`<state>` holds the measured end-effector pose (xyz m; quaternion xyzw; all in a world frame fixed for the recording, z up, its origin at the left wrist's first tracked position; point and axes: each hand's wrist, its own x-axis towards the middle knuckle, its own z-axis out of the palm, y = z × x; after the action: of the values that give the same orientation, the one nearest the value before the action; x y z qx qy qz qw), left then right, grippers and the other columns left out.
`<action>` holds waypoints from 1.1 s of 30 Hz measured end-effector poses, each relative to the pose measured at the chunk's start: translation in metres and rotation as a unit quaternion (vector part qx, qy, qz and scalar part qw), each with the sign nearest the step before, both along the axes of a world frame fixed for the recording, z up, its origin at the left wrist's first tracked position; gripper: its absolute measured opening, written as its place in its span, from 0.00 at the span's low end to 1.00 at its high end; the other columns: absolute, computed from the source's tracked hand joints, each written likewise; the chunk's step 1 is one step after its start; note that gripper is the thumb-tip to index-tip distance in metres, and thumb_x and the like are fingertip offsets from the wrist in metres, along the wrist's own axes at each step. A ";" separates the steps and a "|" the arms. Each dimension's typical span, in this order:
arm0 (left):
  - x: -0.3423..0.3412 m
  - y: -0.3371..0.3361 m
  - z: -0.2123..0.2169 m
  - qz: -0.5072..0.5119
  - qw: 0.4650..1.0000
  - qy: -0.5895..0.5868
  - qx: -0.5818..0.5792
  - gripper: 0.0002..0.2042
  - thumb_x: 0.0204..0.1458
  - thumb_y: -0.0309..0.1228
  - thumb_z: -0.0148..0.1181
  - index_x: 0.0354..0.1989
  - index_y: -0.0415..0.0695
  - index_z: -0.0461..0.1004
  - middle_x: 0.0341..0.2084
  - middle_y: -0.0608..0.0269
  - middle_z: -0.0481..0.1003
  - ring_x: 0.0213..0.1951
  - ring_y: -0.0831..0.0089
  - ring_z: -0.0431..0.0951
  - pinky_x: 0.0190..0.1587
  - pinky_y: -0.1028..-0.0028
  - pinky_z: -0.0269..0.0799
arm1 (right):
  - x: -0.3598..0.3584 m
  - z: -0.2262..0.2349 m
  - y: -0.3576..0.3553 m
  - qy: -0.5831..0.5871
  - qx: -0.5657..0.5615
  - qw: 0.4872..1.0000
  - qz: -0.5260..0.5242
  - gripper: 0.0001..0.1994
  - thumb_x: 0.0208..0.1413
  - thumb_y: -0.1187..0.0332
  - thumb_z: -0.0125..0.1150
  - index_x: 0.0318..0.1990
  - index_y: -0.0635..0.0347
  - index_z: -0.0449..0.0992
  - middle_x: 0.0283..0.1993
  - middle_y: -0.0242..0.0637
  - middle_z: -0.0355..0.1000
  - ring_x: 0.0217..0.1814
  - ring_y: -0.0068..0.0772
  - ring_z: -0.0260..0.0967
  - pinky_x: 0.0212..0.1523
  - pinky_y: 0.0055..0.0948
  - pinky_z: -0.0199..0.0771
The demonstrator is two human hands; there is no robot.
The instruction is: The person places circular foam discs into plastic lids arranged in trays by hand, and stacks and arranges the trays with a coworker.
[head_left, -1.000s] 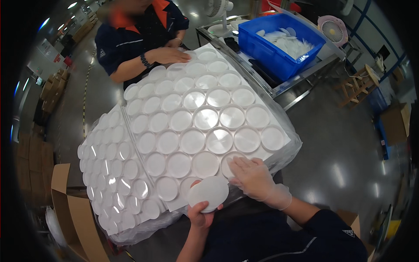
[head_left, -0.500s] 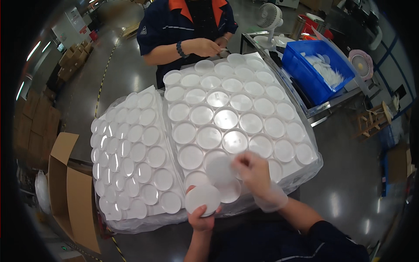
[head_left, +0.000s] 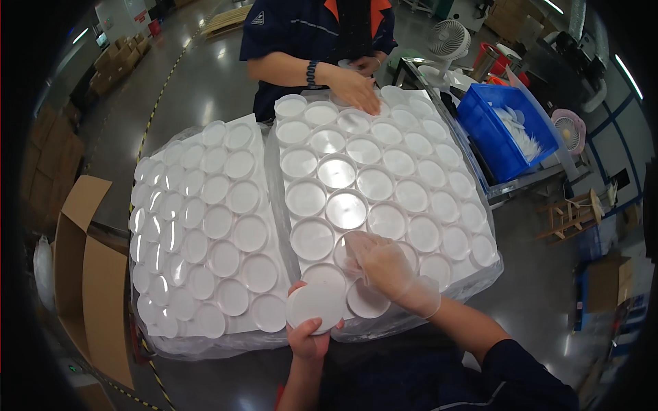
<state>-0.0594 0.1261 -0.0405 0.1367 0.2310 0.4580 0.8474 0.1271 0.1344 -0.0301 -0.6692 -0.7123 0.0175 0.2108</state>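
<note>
A thin stack of white round discs sits in my left hand. My left thumb lies over the stack's face while the fingers curl behind it. My right hand, in a thin clear glove, reaches down into a shallow round white lid in the near rows. Blur and the glove hide whether the right fingertips still grip a disc. Just in front of the left hand is another shallow lid, partly covered by the stack. Many such lids stand in rows on a white sheet over a plastic-wrapped pile.
A second wrapped pile of lids adjoins on the left, beside an open cardboard box. Across the pile, a co-worker's hand reaches over the far lids. At right, a blue bin of white pieces and a fan stand on a metal cart.
My right hand has lowered a white disc to a near lid and moved slightly left. The co-worker's hand has come down over the far lids. The whole view has shifted a little.
</note>
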 end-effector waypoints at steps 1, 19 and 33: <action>0.000 0.002 -0.001 0.001 1.000 0.010 0.026 0.31 0.31 0.23 0.47 0.52 0.45 0.52 0.39 0.51 0.65 0.37 0.57 0.69 0.26 0.63 0.70 | -0.004 0.008 -0.001 0.046 -0.018 0.999 -0.002 0.12 0.45 0.67 0.54 0.34 0.65 0.67 0.31 0.41 0.67 0.32 0.39 0.67 0.30 0.32 0.65; -0.002 0.025 0.005 0.112 0.970 0.155 0.152 0.27 0.36 0.24 0.47 0.50 0.44 0.51 0.39 0.52 0.64 0.38 0.58 0.69 0.24 0.64 0.70 | -0.062 0.043 -0.002 0.127 0.134 0.982 0.034 0.05 0.46 0.71 0.56 0.24 0.62 0.71 0.21 0.38 0.67 0.19 0.30 0.64 0.21 0.25 0.64; -0.022 0.025 -0.007 0.110 0.993 0.051 -0.001 0.31 0.31 0.28 0.47 0.52 0.45 0.52 0.37 0.52 0.65 0.34 0.60 0.69 0.21 0.67 0.67 | -0.028 -0.010 0.060 0.079 0.028 0.994 -0.069 0.05 0.46 0.70 0.53 0.26 0.62 0.67 0.26 0.40 0.67 0.28 0.37 0.67 0.26 0.31 0.66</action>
<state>-0.0814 0.1513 -0.0471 0.1334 0.2880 0.5404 0.7792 0.0991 0.1941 -0.0405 -0.7070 -0.6460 0.0363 0.2857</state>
